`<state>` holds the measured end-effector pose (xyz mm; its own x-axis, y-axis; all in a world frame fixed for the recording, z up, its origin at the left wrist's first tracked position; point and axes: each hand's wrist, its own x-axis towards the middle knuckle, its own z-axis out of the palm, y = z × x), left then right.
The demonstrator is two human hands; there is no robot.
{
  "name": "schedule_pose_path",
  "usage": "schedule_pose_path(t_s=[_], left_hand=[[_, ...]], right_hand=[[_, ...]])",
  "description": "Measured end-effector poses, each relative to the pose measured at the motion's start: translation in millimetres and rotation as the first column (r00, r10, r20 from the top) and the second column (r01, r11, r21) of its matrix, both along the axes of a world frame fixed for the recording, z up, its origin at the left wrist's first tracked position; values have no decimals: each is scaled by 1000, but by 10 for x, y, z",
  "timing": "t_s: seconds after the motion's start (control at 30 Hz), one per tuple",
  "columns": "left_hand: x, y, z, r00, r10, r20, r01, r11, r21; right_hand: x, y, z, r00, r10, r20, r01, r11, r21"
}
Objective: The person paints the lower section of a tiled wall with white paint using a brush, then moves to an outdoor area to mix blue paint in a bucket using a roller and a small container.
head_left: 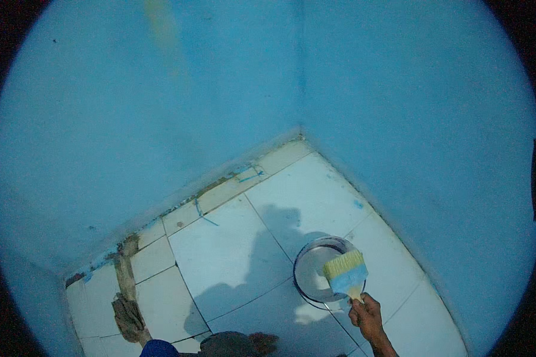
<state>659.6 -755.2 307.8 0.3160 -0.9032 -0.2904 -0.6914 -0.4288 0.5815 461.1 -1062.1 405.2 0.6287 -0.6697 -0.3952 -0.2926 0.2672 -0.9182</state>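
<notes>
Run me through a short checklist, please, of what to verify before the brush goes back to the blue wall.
1. Grip: right hand holds the paintbrush by its handle: ok.
2. Bristles loaded: blue on the ferrule, bristle tips look pale: cannot tell.
3. Round paint tin flat on the tiled floor: ok.
4. Paint level in the tin: cannot tell.
5. Left hand free: not in view, cannot tell.
6. Wall coverage: a yellowish streak near the top: not ok.

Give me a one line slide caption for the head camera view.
Right hand holds a paintbrush over a paint can on a tiled floor between blue walls.
</notes>
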Motion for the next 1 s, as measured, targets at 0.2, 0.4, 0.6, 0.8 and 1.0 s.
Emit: schedule_pose_path(t_s=[0.2,0.4,0.6,0.8,1.0], left_hand=[[85,-217,212,1000,13,25,-12,1000,-19],[75,-234,432,998,45,32,-45,999,3],[-2,-201,690,975,174,135,-181,983,42],[511,-91,1971,658,357,-663,-342,926,159],[282,236,4468,327,631,-703,-517,742,426]], right_hand=[[-29,-151,268,977,140,161,-145,989,23],[3,-385,479,968,249,-29,-251,963,-97],[-71,-368,677,935,347,-75,-354,927,-127],[291,-86,1516,611,187,-769,-507,839,-198],[389,798,3417,815,90,-572,-321,892,-317]])
